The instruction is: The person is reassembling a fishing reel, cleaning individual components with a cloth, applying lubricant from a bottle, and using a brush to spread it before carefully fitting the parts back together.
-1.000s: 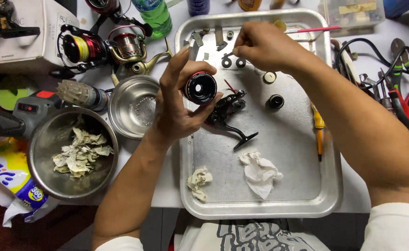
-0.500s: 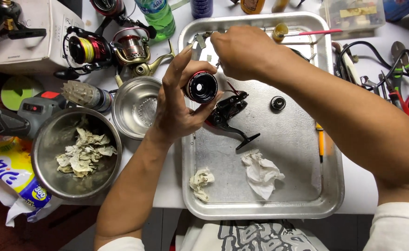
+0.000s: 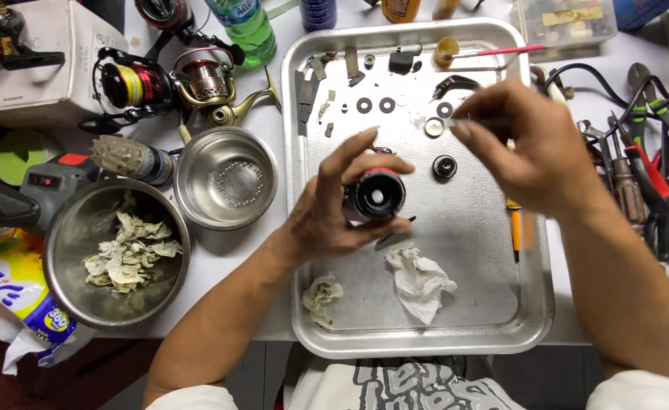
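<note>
Two hands: both over metal tray (image 3: pixel 536 304)
Left hand (image 3: pixel 334 209): grip clamped on black fishing reel (image 3: pixel 376 196), open end tilted up, likely for inspection
Right hand (image 3: pixel 536 148): fingertips pinched together on something small, can't tell what
Near grip: washers (image 3: pixel 374 105), crumpled tissue (image 3: pixel 419 281) below

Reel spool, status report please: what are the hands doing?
Left hand gripping black reel spool over metal tray. Right hand pinching a small part, too small to identify. Crumpled tissue lies below.

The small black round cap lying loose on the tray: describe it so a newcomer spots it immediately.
Start at the metal tray. Between the left hand and right hand lies the small black round cap. Unlike the flat washers above, it is thick, domed and dark.
</note>
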